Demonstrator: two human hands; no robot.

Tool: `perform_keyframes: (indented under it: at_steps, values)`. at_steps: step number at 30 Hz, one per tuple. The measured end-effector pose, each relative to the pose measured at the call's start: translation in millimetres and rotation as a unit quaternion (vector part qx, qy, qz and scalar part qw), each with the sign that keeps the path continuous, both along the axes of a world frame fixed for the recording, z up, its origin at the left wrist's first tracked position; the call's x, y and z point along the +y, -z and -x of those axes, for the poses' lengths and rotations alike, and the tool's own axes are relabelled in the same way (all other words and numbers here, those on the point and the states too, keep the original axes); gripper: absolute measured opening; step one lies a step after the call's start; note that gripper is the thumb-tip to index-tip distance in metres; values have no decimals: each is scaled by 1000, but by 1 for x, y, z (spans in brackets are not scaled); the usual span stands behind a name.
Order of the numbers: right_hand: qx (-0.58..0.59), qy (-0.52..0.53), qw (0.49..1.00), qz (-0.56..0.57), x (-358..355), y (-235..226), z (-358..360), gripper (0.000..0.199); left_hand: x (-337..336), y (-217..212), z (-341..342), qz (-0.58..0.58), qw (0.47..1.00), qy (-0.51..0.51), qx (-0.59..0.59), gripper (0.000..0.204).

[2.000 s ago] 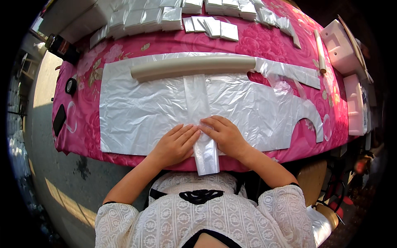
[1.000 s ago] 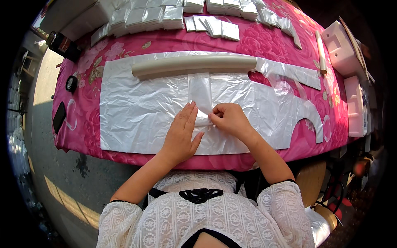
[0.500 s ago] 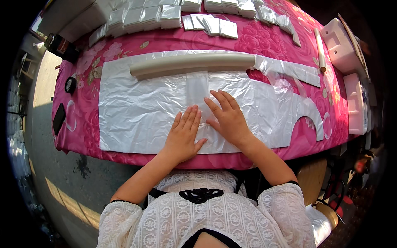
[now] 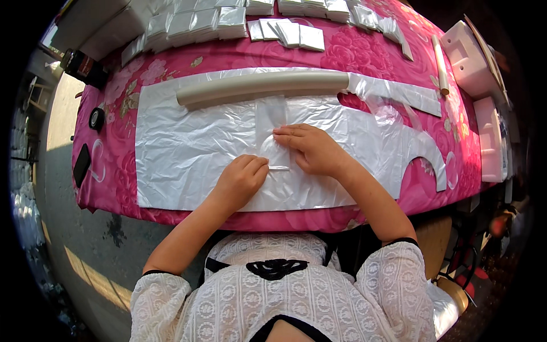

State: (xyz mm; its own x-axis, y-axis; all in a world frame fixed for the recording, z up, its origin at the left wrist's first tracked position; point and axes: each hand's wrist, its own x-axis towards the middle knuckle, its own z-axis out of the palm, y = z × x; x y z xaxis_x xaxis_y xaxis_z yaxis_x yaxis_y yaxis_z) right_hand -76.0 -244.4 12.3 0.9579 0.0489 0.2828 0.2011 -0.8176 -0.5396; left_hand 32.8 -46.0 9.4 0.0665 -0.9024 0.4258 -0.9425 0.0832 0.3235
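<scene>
A thin white plastic apron [image 4: 188, 137] lies spread on the table, with curved cut-outs and strap ends toward the right. Across its middle runs a clear plastic strip [image 4: 271, 114] with a small rolled white edge [image 4: 278, 168] at its near end. My left hand [image 4: 240, 179] is closed, its fingertips pinching beside the left end of that rolled edge. Fingers pressed together, my right hand [image 4: 310, 149] grips the clear strip a little farther up. A long grey-beige tube [image 4: 262, 85] rests on the apron's far part, beyond both hands.
A pink flowered cloth [image 4: 228, 60] covers the table. Stacks of folded white packets [image 4: 188, 25] line the far side. At left are a dark jar [image 4: 84, 68], a black tape roll [image 4: 97, 118] and a phone [image 4: 82, 164]. White foam boxes [image 4: 473, 60] stand at right.
Both hands were spread flat on the plastic; their fingers have now drawn in and pinch the clear strip. The left moved slightly down and left, and the rolled edge shows more plainly.
</scene>
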Motion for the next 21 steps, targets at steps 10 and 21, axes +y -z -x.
perform_keyframes:
  at_steps: [10,21]
  values:
    - [-80,-25,995,58,47,3,41,22,42,-7,19,-36,996,78,36,40]
    - [26,106,989,-101,46,0,41,14,30,2,23,-51,976,-85,195,41]
